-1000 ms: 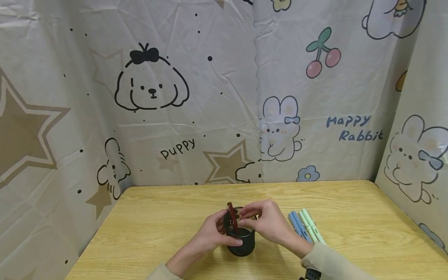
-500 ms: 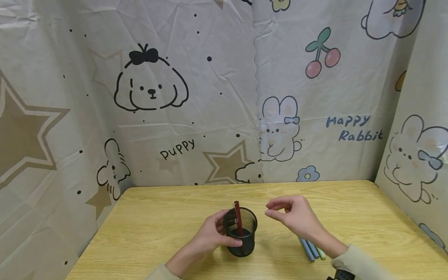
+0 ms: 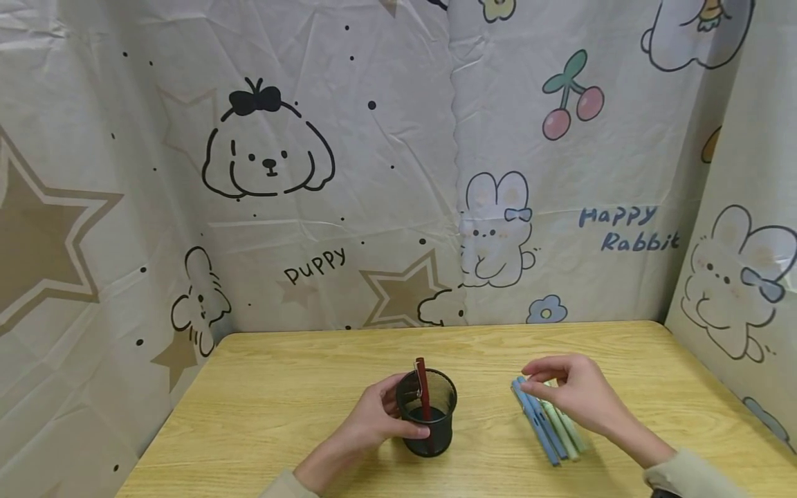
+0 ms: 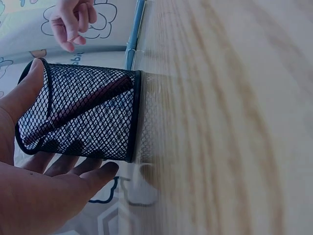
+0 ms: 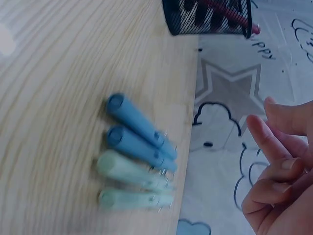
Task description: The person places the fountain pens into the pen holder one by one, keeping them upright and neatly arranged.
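Observation:
A black mesh pen cup stands upright on the table, and my left hand grips its left side with the thumb across the front. One dark red pen leans inside the cup, its clip end above the rim; the mesh shows its full length in the left wrist view. My right hand hovers over a row of pens, thumb and forefinger apart and holding nothing. Two blue pens lie side by side next to two pale green pens. The right hand partly covers the green ones in the head view.
The wood-grain table has its far edge against a cartoon-printed cloth. Bare tabletop separates the cup from the pens. More cloth hangs along the left and right sides.
My right hand has let go of the red pen, left the cup and moved right to above the blue and green pens. The left hand keeps its grip on the cup.

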`<state>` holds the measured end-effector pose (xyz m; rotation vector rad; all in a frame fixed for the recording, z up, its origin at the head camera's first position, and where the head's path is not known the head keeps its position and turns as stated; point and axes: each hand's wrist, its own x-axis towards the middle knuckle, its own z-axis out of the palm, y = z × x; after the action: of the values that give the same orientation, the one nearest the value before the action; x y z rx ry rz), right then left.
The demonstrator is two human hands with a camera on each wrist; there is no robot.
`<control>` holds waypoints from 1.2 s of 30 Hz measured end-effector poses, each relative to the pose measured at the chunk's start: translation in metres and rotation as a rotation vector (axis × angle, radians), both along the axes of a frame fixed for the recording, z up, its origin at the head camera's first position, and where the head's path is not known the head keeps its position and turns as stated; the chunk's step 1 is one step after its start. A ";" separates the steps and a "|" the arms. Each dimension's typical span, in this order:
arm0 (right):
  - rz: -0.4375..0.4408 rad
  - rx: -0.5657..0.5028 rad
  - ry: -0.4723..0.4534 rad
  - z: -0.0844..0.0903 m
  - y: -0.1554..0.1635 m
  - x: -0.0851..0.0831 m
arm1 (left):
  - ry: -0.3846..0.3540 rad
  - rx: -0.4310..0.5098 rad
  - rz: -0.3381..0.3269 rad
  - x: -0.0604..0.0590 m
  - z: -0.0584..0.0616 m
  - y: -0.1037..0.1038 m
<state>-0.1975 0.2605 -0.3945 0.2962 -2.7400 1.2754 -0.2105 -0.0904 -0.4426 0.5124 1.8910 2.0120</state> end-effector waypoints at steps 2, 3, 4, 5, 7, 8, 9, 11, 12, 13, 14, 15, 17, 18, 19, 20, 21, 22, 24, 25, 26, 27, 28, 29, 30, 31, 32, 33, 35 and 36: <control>-0.003 0.019 -0.007 -0.002 0.007 0.000 | -0.001 0.007 -0.001 0.000 0.000 0.000; 0.000 0.032 -0.005 -0.004 0.010 0.000 | -0.001 0.008 0.000 0.000 0.000 0.000; 0.001 0.046 -0.006 -0.005 0.014 0.000 | -0.003 0.012 -0.001 0.000 -0.001 0.000; 0.004 0.061 -0.005 -0.006 0.018 0.000 | -0.006 0.016 0.000 0.000 -0.001 0.000; 0.011 0.095 -0.002 -0.008 0.025 -0.001 | -0.009 0.025 0.002 0.000 -0.001 0.000; 0.017 0.112 0.000 -0.009 0.028 -0.002 | -0.011 0.027 0.004 0.001 -0.001 0.000; 0.024 0.124 -0.003 -0.010 0.031 -0.002 | -0.014 0.030 0.006 0.001 -0.001 0.000; 0.038 0.138 -0.017 -0.011 0.037 -0.003 | -0.019 0.030 0.014 0.001 -0.001 0.000; 0.043 0.138 -0.029 -0.012 0.039 -0.004 | -0.019 0.027 0.017 0.001 -0.001 0.000; 0.050 0.137 -0.044 -0.012 0.041 -0.004 | -0.021 0.023 0.021 0.001 -0.001 0.000; 0.057 0.134 -0.059 -0.013 0.043 -0.004 | -0.021 0.020 0.023 0.001 0.000 0.000; 0.066 0.136 -0.070 -0.014 0.046 -0.005 | -0.022 0.019 0.025 0.001 0.000 0.000; 0.081 0.148 -0.081 -0.016 0.050 -0.006 | -0.022 0.017 0.027 0.002 0.000 0.000; 0.091 0.159 -0.080 -0.017 0.052 -0.007 | -0.022 0.017 0.027 0.002 0.000 0.000; 0.103 0.171 -0.076 -0.019 0.054 -0.008 | -0.022 0.017 0.028 0.002 0.000 0.000; 0.113 0.183 -0.071 -0.020 0.056 -0.009 | -0.022 0.016 0.028 0.002 0.001 0.000; 0.122 0.195 -0.065 -0.021 0.058 -0.010 | -0.022 0.014 0.029 0.002 0.001 0.000; 0.131 0.204 -0.063 -0.022 0.060 -0.011 | -0.021 0.013 0.030 0.002 0.001 0.000; 0.144 0.220 -0.065 -0.024 0.063 -0.012 | -0.021 0.011 0.030 0.002 0.001 0.000; 0.150 0.227 -0.069 -0.025 0.064 -0.013 | -0.021 0.011 0.030 0.002 0.001 0.000; 0.153 0.231 -0.073 -0.026 0.065 -0.014 | -0.020 0.010 0.030 0.002 0.001 0.000; 0.158 0.236 -0.075 -0.027 0.066 -0.015 | -0.020 0.011 0.030 0.002 0.001 0.001; 0.162 0.242 -0.076 -0.028 0.067 -0.015 | -0.020 0.012 0.029 0.002 0.002 0.001; 0.165 0.245 -0.077 -0.029 0.068 -0.016 | -0.020 0.012 0.028 0.002 0.002 0.001; 0.169 0.247 -0.076 -0.030 0.069 -0.017 | -0.020 0.012 0.027 0.002 0.002 0.001; 0.169 0.251 -0.074 -0.031 0.070 -0.017 | -0.020 0.011 0.026 0.002 0.002 0.000; 0.168 0.252 -0.075 -0.032 0.071 -0.018 | -0.020 0.010 0.025 0.002 0.002 0.000; 0.166 0.255 -0.077 -0.033 0.072 -0.018 | -0.020 0.010 0.024 0.002 0.002 0.000; 0.157 0.258 -0.085 -0.034 0.073 -0.019 | -0.019 0.006 0.022 0.002 0.002 0.000; 0.152 0.259 -0.092 -0.035 0.073 -0.020 | -0.019 0.005 0.021 0.002 0.002 0.000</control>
<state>-0.2172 0.3332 -0.4294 0.4879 -3.0154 0.9837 -0.2087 -0.0906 -0.4406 0.4747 1.8880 2.0285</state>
